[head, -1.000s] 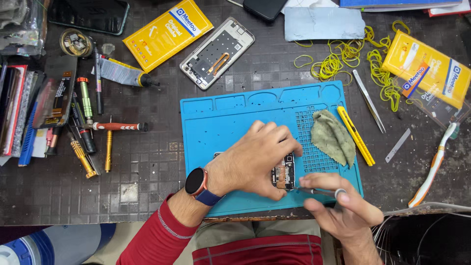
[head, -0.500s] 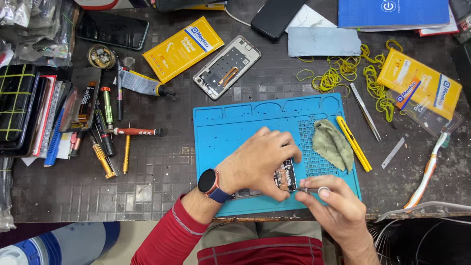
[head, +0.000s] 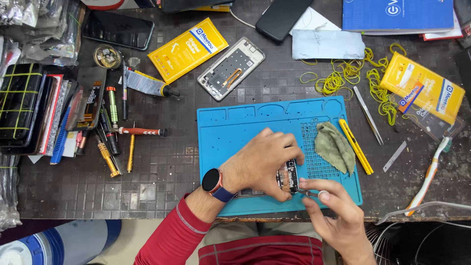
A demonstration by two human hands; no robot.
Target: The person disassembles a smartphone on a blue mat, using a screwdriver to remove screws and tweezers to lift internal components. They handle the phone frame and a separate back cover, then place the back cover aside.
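The opened smartphone with its bare circuit board showing (head: 287, 176) lies near the front edge of the blue silicone work mat (head: 235, 127), mostly covered by the left hand (head: 257, 164), whose grip is clenched over the phone body, seemingly to pin it flat so it cannot slide. The right hand (head: 331, 211) comes in from below with a ring on one finger and pinches a small metal tool (head: 308, 193), its tip meeting the phone's exposed end; the fine pinch suits delicate work on small parts. A crumpled olive-green cloth (head: 335, 146) rests on the mat's gridded section just beside the phone, and a yellow utility knife (head: 355, 146) lies along the mat's right edge, both within easy reach. Farther out on the dark tiled counter (head: 162, 181), a bare silver phone frame (head: 231, 68) sits above the mat, a red-handled screwdriver (head: 142, 131) and other drivers lie in a cluster to the left, and loose yellow rubber bands (head: 343, 76) spread near steel tweezers (head: 368, 115) on the right.
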